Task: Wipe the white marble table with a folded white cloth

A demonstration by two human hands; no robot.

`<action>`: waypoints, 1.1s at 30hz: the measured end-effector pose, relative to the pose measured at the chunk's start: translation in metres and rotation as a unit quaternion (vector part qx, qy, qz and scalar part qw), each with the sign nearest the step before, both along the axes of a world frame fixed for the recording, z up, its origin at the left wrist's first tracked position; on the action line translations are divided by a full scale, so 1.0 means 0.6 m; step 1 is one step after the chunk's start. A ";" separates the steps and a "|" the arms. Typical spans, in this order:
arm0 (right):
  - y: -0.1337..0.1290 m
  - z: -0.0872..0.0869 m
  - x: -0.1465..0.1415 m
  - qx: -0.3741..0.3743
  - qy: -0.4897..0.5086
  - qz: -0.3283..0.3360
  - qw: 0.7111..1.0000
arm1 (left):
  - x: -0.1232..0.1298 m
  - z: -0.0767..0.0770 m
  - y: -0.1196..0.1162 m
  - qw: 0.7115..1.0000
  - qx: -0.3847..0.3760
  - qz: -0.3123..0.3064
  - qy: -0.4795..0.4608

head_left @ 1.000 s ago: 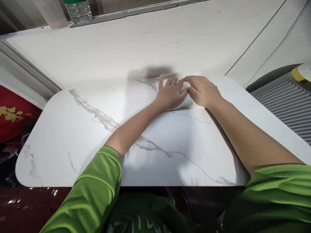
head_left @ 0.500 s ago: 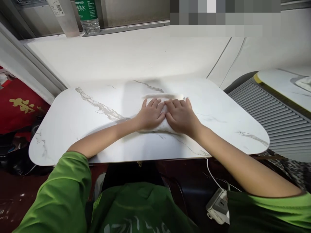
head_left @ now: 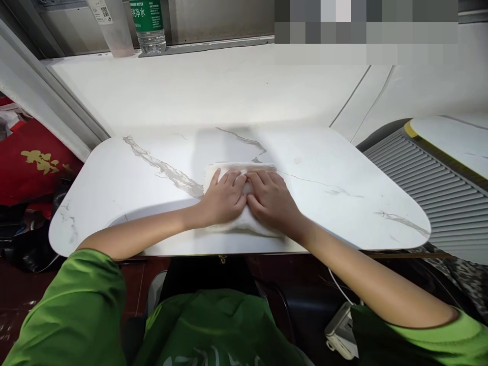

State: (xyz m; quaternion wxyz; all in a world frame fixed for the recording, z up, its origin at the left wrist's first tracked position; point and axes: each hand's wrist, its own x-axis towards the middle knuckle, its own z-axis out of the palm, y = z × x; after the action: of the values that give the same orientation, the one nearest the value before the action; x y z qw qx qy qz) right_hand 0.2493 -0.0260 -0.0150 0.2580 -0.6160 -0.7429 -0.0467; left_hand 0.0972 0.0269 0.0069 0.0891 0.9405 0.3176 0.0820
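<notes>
A folded white cloth (head_left: 246, 223) lies on the white marble-patterned table (head_left: 152, 223), near its front edge. My left hand (head_left: 224, 195) presses down on the left part of the cloth, fingers bent over it and the thumb pointing inward. On the right part, my right hand (head_left: 270, 198) presses in the same way, its fingers close together. The two hands nearly touch at the middle, and a bit of cloth bulges between them. Both palms hide much of the cloth.
A clear water bottle (head_left: 151, 40) with a green label and a translucent cup (head_left: 118, 35) stand on the ledge behind. Red bags (head_left: 30, 162) are at the left. A grey ribbed panel (head_left: 430, 188) is at the right. A white power strip (head_left: 341, 330) hangs below the table.
Both hands and the cloth have slid toward my body and slightly left across the table. The view has shifted a little as well.
</notes>
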 end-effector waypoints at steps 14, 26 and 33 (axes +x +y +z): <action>0.241 -0.023 0.042 -0.021 0.024 -0.077 0.997 | 0.053 -0.006 0.226 0.998 -0.002 0.010 -0.056; 0.241 -0.023 0.053 -0.018 0.067 -0.069 0.995 | 0.047 -0.014 0.220 0.997 0.017 0.046 -0.054; 0.190 -0.006 0.010 -0.039 0.039 -0.038 0.998 | 0.002 0.000 0.150 0.999 0.029 0.037 -0.008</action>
State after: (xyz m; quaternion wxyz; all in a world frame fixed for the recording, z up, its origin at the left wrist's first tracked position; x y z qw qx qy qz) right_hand 0.2552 0.0879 -0.0187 0.2604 -0.6550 -0.7093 -0.0031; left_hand 0.0984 0.1171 0.0069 0.0612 0.9296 0.3488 0.1023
